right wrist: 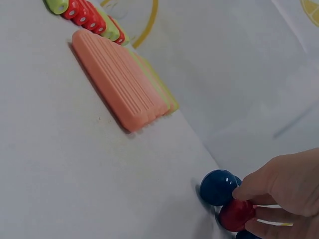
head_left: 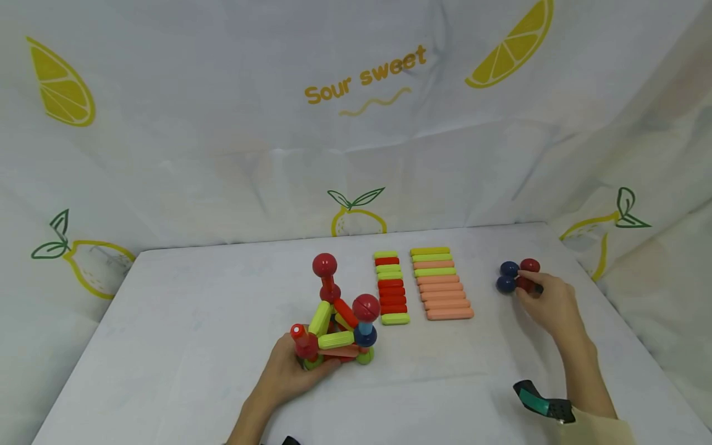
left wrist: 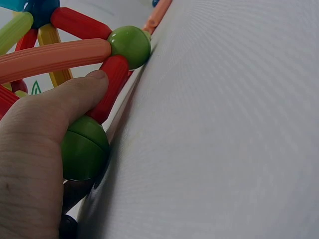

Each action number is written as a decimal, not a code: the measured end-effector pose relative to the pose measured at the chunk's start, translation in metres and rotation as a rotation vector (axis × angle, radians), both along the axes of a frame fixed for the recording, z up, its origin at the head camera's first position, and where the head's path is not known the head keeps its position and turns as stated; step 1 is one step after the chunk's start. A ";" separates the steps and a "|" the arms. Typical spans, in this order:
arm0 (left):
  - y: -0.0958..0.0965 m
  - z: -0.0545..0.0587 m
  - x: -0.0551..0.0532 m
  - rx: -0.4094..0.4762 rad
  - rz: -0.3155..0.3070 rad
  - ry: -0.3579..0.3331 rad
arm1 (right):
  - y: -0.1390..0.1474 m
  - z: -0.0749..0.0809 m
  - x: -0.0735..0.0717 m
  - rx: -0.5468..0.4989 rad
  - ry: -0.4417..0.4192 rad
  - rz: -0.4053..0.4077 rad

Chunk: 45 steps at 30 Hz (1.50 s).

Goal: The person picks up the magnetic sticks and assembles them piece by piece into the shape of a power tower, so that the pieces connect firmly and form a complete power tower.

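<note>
My left hand [head_left: 289, 371] grips the lower left of a built frame of magnetic rods and balls. Its thumb [left wrist: 87, 89] lies along a red rod [left wrist: 112, 92] between two green balls [left wrist: 130, 47]. On top of the frame stand a red ball [head_left: 325, 265] on a red rod, another red ball [head_left: 366, 307] on a blue rod, and a bare red rod [head_left: 299, 334]. Far to the right, my right hand [head_left: 556, 306] pinches a red ball [right wrist: 236, 215] within a small cluster. Beside it are blue balls [head_left: 506, 284] and another red ball [head_left: 530, 265].
Between the hands lie two columns of rods: short red and light-green ones [head_left: 392, 300], and longer peach, green and yellow ones [head_left: 447, 304]. A white cloth with lemon prints [head_left: 239, 185] hangs behind the white table [head_left: 167, 346].
</note>
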<state>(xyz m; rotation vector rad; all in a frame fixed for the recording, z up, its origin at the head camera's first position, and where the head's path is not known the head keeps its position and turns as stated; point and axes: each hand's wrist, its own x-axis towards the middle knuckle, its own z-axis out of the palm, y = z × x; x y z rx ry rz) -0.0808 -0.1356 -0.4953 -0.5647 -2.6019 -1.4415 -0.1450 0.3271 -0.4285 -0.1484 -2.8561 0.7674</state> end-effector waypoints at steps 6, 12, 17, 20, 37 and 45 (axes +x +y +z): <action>0.001 0.001 0.000 -0.002 0.018 -0.030 | -0.004 0.004 0.007 0.015 -0.031 0.002; 0.002 0.002 0.000 0.003 0.027 -0.052 | -0.004 0.006 0.015 0.039 -0.026 -0.026; 0.002 0.003 0.000 -0.001 0.030 -0.062 | 0.003 0.007 0.020 0.028 -0.171 -0.020; 0.001 0.003 0.000 0.003 0.031 -0.064 | 0.006 0.007 0.020 -0.003 -0.248 -0.023; 0.002 0.002 0.000 -0.006 0.024 -0.054 | -0.049 0.064 0.041 -0.262 0.289 0.087; 0.002 0.001 0.000 0.003 0.017 -0.033 | -0.104 0.110 0.057 -0.493 0.477 0.288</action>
